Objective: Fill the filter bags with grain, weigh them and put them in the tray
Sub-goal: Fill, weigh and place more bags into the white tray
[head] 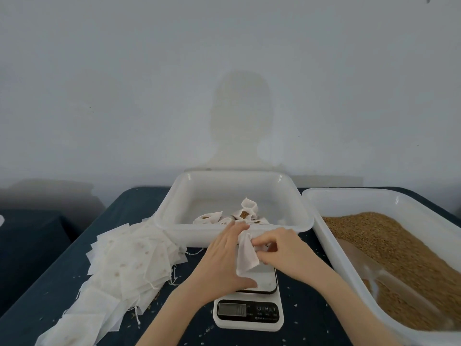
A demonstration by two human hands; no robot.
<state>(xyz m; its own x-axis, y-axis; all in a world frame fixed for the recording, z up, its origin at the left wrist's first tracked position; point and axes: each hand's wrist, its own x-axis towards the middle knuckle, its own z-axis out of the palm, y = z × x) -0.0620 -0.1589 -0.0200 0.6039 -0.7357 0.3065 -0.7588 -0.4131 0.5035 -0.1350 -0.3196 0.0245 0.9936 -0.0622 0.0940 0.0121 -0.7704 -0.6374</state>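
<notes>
1. Head view: both hands hold one filter bag above the platform of the scale – the left hand has its fingers along the bag's left edge and its thumb low near the bottom corner, the right hand pinches the bag's right edge with curled fingertips.
2. The bag looks flat and empty; it seems its mouth is being worked open, not yet filled.
3. Tray behind the scale holds a few filled bags; grain shows brown at their open tops.
4. Tub of grain sits to the right, a stack of empty bags to the left on the bench.
5. Handling, as a judgement – the bag is thin, soft and very light, likely to crumple or tear; hold it by the rim at both sides so the mouth stays open.
6. Scale display unreadable.
</notes>
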